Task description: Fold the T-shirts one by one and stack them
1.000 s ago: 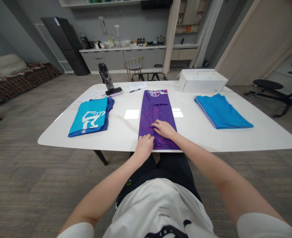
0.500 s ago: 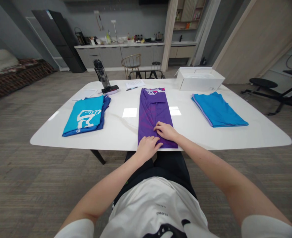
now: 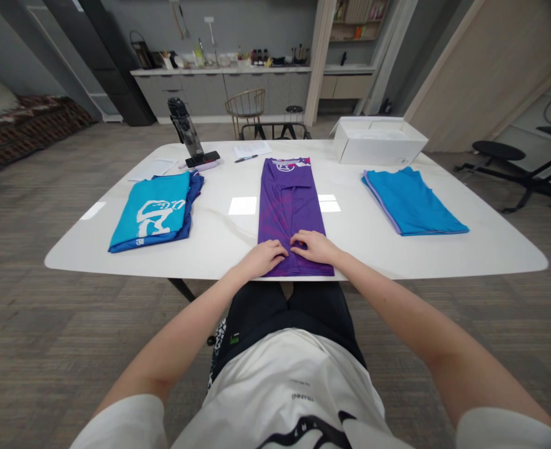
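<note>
A purple shirt (image 3: 298, 206), folded into a long narrow strip, lies in front of me with its collar end away from me. My left hand (image 3: 266, 257) rests on the left part of its near end, fingers slightly bent and pointing right. Just to the right, my right hand (image 3: 316, 247) touches the middle of the shirt, thumb and fingers a little apart. The fingertips of both hands almost meet along a lengthwise crease. Neither hand visibly lifts any cloth.
Folded teal and dark blue shirts (image 3: 153, 212) lie at the left, folded blue cloth (image 3: 413, 202) at the right. Behind are a handheld vacuum (image 3: 188, 134), a pen (image 3: 246, 158), paper (image 3: 253, 149) and a white box (image 3: 378, 143). The white table's (image 3: 223, 249) near edge borders my lap.
My left hand has shifted left and slightly away from me over the purple shirt, its thumb drawn in. My right hand stays almost in place. The view has tilted down slightly.
</note>
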Demonstrator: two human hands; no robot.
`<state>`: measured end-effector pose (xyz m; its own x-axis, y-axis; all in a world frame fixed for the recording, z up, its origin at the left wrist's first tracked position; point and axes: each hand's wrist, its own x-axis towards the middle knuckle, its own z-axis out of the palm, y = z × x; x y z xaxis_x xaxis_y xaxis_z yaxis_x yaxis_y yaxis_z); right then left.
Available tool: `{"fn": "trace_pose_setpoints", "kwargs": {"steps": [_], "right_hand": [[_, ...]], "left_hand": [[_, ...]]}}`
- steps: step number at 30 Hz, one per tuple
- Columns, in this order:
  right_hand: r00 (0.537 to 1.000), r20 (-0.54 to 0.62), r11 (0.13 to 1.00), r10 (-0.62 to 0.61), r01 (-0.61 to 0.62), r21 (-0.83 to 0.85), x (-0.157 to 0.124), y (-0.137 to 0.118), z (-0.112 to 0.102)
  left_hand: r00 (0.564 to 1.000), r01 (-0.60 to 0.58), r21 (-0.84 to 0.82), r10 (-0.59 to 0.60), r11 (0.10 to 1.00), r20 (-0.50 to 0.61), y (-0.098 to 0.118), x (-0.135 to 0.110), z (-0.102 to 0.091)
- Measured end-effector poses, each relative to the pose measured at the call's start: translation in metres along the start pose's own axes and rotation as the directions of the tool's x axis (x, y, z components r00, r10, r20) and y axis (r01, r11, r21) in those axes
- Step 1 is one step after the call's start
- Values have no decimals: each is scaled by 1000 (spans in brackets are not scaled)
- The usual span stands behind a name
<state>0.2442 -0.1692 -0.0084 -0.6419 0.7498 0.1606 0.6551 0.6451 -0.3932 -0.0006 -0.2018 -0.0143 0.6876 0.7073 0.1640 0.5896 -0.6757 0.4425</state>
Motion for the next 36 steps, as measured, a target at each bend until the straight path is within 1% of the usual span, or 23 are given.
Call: {"fn": "trace_pose_setpoints", "kwargs": {"steps": [2, 5, 9, 12, 16, 20, 24, 27, 29, 31, 33, 34, 35, 36], "right_hand": [[1000, 10, 1000, -7, 7, 21, -2, 3, -2], [1000, 24, 998, -20, 19, 54, -9, 11, -7], [997, 58, 996, -50, 45, 77, -18, 27, -18], [997, 59, 997, -46, 41, 70, -25, 44, -28], [997, 79, 993, -23, 14, 116, -37, 69, -42], [992, 124, 975, -7, -20, 222, -47, 81, -50], [984, 175, 960, 9, -57, 274, -46, 82, -51], [978, 203, 945, 43, -106, 308, -39, 77, -53], [973, 216, 919, 82, -158, 360, -31, 72, -58], [965, 213, 871, 151, -231, 433, -20, 68, -64], [957, 170, 792, 235, -290, 538, -5, 70, -70], [951, 135, 740, 278, -302, 601, 4, 74, -71], [941, 97, 683, 325, -305, 663, 14, 79, -71], [922, 61, 627, 382, -307, 716, 24, 86, -71]], "left_hand": [[1000, -22, -65, 23, 998, 15, -4, 0, -3], [998, -47, -184, 55, 982, 40, -18, -1, -14], [992, -38, -243, 65, 969, 107, -41, -3, -32], [981, -28, -297, 83, 955, 176, -49, -5, -43], [951, -21, -328, 120, 944, 284, -48, -8, -54], [925, 5, -304, 111, 953, 363, -45, -8, -59], [925, 8, -278, 98, 961, 368, -43, -1, -56], [937, 39, -332, 81, 943, 341, -40, 8, -57], [948, 116, -406, 21, 906, 318, -39, 16, -62], [957, 211, -505, -73, 837, 281, -39, 27, -68], [964, 264, -640, -186, 722, 188, -43, 43, -74], [961, 257, -716, -247, 649, 121, -47, 53, -76], [947, 231, -789, -318, 569, 47, -52, 64, -77], [917, 192, -850, -399, 491, -24, -59, 76, -76]]}}
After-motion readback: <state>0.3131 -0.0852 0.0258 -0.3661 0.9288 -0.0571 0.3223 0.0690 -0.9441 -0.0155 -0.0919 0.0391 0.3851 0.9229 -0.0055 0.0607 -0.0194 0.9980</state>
